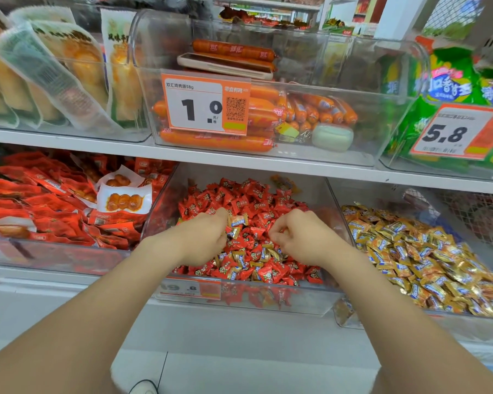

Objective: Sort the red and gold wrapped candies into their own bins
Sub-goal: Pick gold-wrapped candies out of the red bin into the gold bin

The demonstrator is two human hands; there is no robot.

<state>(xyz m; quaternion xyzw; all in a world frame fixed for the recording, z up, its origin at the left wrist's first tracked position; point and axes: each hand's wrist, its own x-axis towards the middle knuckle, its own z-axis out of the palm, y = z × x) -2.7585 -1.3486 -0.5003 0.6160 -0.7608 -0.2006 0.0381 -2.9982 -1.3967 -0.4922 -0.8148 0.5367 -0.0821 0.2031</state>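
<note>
A clear middle bin (333, 194) on the lower shelf holds a heap of red wrapped candies (248, 200) with several gold wrapped candies (239, 255) mixed in near its front. My left hand (204, 237) is in this bin and grips gold candies (237, 220) in its curled fingers. My right hand (299, 237) hovers over the same heap with fingers curled down into the candies; what it pinches is hidden. The bin to the right (350, 322) is filled with gold wrapped candies (427, 260).
A bin of red snack packets (54, 194) stands to the left. The shelf above carries a clear bin of orange sausages (265, 109) with a price tag (205, 105), pale packets (40, 72) at left and green bags (450, 81) at right.
</note>
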